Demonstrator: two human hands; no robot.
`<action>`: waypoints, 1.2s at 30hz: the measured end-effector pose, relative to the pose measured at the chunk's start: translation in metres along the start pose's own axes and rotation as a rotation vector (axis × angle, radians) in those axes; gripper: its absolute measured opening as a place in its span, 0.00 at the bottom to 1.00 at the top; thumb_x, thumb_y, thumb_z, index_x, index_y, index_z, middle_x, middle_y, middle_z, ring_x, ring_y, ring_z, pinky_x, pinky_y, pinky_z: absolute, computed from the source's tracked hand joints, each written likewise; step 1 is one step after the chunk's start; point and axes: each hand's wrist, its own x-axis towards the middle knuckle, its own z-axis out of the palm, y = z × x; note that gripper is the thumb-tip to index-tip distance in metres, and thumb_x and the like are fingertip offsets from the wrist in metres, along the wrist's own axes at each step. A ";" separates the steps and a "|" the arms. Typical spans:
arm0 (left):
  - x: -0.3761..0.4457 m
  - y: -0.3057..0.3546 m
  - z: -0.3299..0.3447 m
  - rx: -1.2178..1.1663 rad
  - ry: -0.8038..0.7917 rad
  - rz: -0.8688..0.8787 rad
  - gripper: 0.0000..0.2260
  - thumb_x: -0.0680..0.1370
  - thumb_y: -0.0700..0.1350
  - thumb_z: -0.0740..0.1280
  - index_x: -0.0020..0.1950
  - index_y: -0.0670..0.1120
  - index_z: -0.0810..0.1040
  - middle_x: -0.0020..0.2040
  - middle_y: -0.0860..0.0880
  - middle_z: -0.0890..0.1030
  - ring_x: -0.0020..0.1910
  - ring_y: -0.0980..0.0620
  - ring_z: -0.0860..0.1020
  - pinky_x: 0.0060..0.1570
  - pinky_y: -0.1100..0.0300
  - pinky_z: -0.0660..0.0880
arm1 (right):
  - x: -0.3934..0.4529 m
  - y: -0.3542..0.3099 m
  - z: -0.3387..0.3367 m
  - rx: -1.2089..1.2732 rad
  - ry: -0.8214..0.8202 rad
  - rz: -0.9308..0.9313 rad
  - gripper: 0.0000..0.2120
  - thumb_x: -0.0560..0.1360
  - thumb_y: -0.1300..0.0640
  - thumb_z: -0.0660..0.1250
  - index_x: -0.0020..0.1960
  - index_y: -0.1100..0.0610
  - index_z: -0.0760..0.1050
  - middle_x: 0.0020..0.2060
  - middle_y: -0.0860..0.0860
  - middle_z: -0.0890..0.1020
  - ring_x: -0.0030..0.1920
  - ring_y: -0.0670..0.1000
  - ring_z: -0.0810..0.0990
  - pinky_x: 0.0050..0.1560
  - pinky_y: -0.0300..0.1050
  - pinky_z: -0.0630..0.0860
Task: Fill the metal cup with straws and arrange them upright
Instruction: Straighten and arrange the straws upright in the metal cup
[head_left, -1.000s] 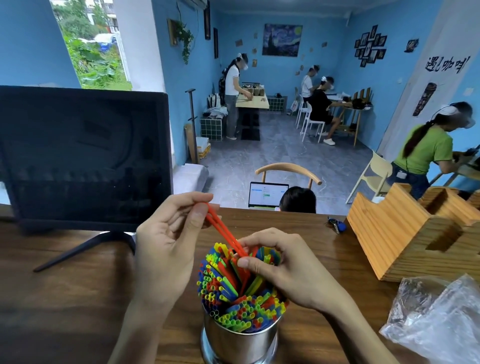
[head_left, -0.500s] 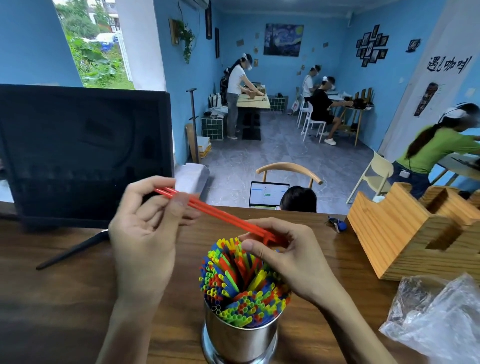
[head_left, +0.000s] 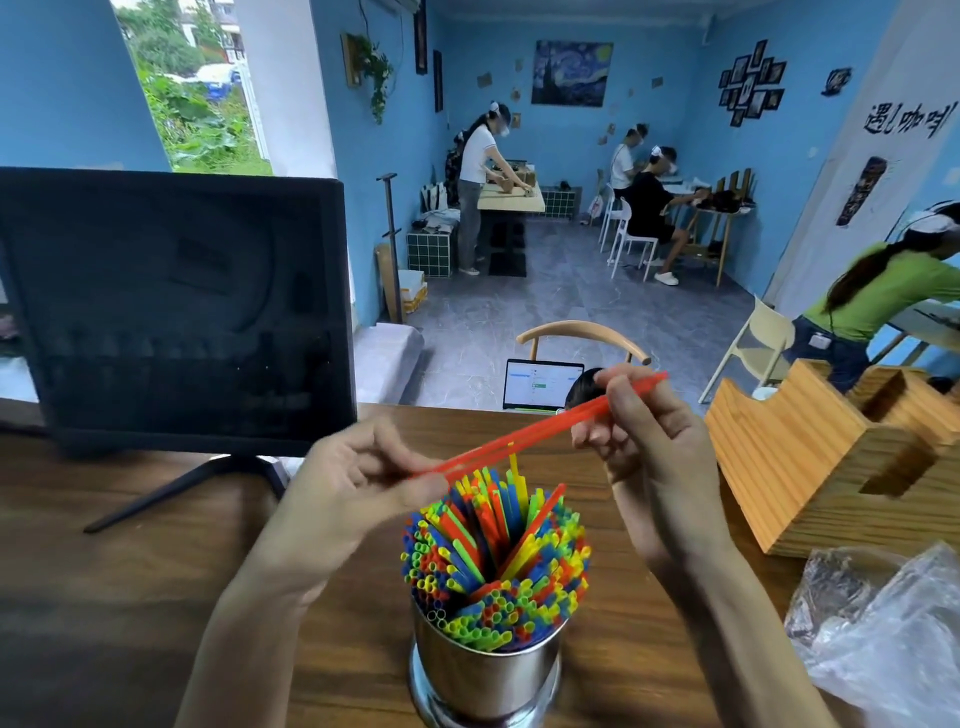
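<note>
Red straws (head_left: 535, 428), a few held together, stretch slantwise above the cup (head_left: 485, 670), high at the right and low at the left. The right hand (head_left: 649, 441) pinches them near their upper end, finger and thumb curled round them, so its grip is closed on the red straws; a short length pokes out past the fingers toward the right. The left hand (head_left: 358, 493) is blurred, but its fingers curl round the lower end of the same straws, so that grip is closed on them too. Both hands are raised off the desk (head_left: 130, 597), and the red straws pass just over the tops of the ones in the cup without clearly touching them.

The metal cup stands on the wooden desk near its front edge, between the two forearms. It is packed with straws (head_left: 493, 566) in green, yellow, blue, red and orange. The outer ones fan outward over the rim, the middle ones stand nearly upright, and one yellow straw rises above the rest.

A dark monitor (head_left: 171, 312) on a stand sits at the desk's back left. A wooden holder (head_left: 810, 467) with slots is on the right, and crumpled clear plastic (head_left: 883, 634) lies at the front right.
</note>
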 end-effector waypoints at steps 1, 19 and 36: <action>0.000 0.000 0.003 0.109 -0.033 0.010 0.10 0.64 0.39 0.79 0.33 0.48 0.78 0.41 0.42 0.86 0.41 0.49 0.86 0.39 0.62 0.81 | 0.001 0.000 0.001 -0.038 -0.004 -0.017 0.10 0.72 0.50 0.71 0.47 0.56 0.81 0.31 0.50 0.79 0.32 0.48 0.77 0.40 0.38 0.77; -0.007 -0.017 0.005 0.479 -0.444 -0.051 0.32 0.71 0.64 0.73 0.73 0.64 0.67 0.73 0.64 0.69 0.71 0.57 0.72 0.68 0.52 0.74 | -0.021 0.030 -0.007 -1.090 -0.439 -0.258 0.13 0.81 0.44 0.66 0.61 0.46 0.84 0.53 0.38 0.83 0.59 0.44 0.77 0.59 0.44 0.74; -0.002 -0.036 0.019 0.654 -0.377 0.071 0.39 0.65 0.57 0.82 0.71 0.73 0.67 0.77 0.73 0.54 0.79 0.65 0.49 0.78 0.46 0.57 | -0.004 0.063 -0.012 -0.466 0.033 -0.025 0.18 0.83 0.50 0.58 0.51 0.59 0.82 0.49 0.53 0.86 0.53 0.52 0.84 0.56 0.41 0.77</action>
